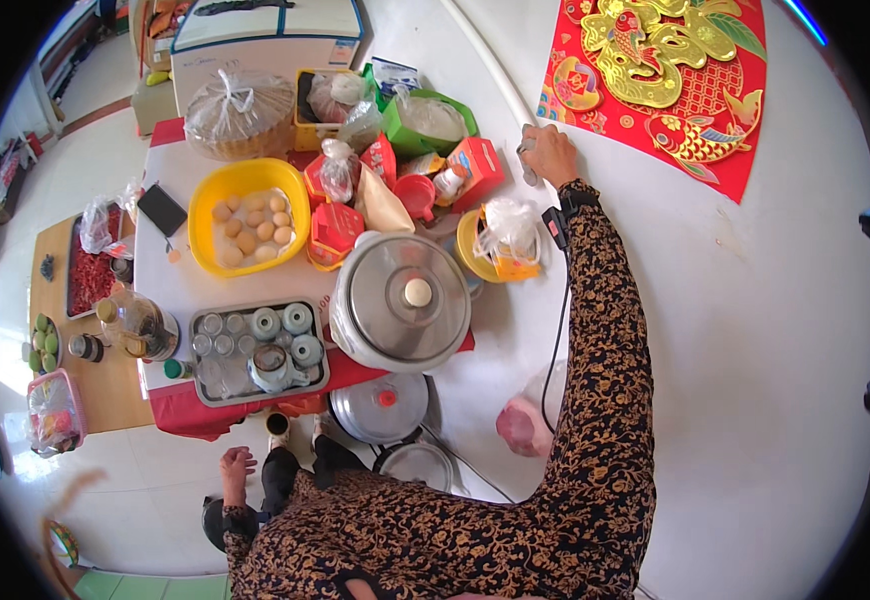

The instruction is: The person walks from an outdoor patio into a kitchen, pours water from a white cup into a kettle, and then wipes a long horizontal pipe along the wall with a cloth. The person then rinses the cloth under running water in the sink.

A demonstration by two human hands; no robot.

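The right hand (552, 157) reaches to the white wall (695, 330), fingers bent over a small grey fitting (529, 174) at the lower end of a white pipe (488, 58); from this angle I cannot tell whether it grips the fitting or only presses it. The left hand (238, 474) hangs low, empty, fingers loosely curled. Between them, the bench (163, 275) carries a lidded metal pot (403, 310), a yellow basin (201, 232) of eggs (246, 241) and a tray (263, 398) of glasses and cups.
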